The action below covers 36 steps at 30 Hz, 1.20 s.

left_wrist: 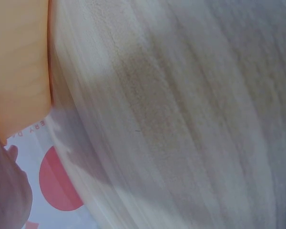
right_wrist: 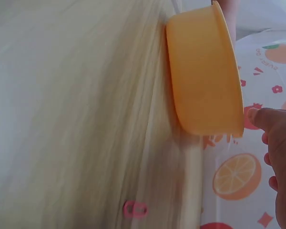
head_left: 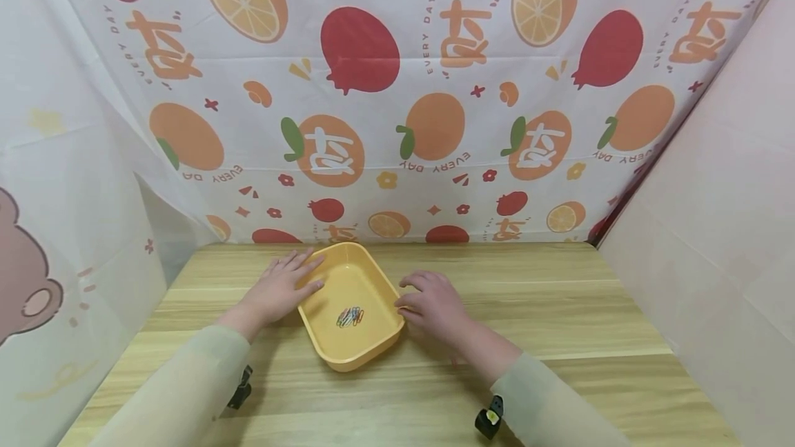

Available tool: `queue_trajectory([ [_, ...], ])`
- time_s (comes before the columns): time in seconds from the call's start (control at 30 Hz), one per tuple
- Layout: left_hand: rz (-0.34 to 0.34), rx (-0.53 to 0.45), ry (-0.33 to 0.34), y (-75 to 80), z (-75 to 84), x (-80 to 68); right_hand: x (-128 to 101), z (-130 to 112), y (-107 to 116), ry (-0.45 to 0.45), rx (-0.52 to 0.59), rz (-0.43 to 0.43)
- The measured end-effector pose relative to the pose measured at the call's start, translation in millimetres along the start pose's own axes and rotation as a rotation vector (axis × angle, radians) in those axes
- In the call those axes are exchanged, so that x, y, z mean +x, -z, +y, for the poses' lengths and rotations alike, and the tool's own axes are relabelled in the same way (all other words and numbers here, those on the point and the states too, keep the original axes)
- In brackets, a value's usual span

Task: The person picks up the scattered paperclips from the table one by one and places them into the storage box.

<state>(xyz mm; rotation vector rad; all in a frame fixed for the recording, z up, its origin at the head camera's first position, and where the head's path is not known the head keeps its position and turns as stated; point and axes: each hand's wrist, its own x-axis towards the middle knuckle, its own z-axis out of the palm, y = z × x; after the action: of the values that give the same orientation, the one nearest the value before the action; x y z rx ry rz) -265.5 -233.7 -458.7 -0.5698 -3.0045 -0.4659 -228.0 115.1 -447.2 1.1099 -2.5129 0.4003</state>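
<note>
Tray: a yellow tray (head_left: 373, 281) sits on the wooden surface (head_left: 559, 309), in the middle, a bit near the back. It is turned at a slant. It lies right between the two hands.

Clips in tray: a small bunch of paper clips (head_left: 350, 316) in many colours lies on the tray floor, near the front part.

Left hand: the left hand (head_left: 282, 288) lies flat beside the left wall of the tray. Its fingers are straight and spread. The fingertips rest on the left rim. This grip is loose and wide, not pinching.

Right hand: the right hand (head_left: 435, 302) is at the right wall of the tray. Its fingers bend a little. The thumb tip touches the right rim. In the right wrist view the thumb (right_wrist: 262, 117) meets the tray's corner edge. It does not wrap round the tray; the grip is relaxed.

Pink clip: one pink paper clip (right_wrist: 135, 209) lies alone on the surface, outside the tray, well apart from it. Only the right wrist view shows it.

Left wrist view: it is blurry. It shows a bit of the tray's side (left_wrist: 19, 62) and a lot of wood.

Sleeves: both arms wear pale green sleeves (head_left: 186, 385).

Cloth: a cloth with oranges and red fruit (head_left: 397, 88) hangs behind the surface.
</note>
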Motion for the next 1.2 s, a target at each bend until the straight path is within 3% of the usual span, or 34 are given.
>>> queue_trajectory([
  [0.27,0.0,-0.011,0.007,-0.6,-1.2,-1.3,-27.4,9.5,3.7,0.014,-0.029,0.045],
  [0.53,0.002,-0.016,0.004,-2.2,-1.5,-2.1,-60.3,13.6,6.1,-0.051,-0.014,-0.053],
  [0.83,0.045,-0.021,-0.013,-3.5,-2.4,-2.7,-97.3,19.6,-1.5,-0.057,-0.039,-0.059],
  [1.2,0.012,-0.025,-0.002,-2.4,-1.8,0.6,-116.6,28.0,3.0,-0.037,-0.054,-0.128],
])
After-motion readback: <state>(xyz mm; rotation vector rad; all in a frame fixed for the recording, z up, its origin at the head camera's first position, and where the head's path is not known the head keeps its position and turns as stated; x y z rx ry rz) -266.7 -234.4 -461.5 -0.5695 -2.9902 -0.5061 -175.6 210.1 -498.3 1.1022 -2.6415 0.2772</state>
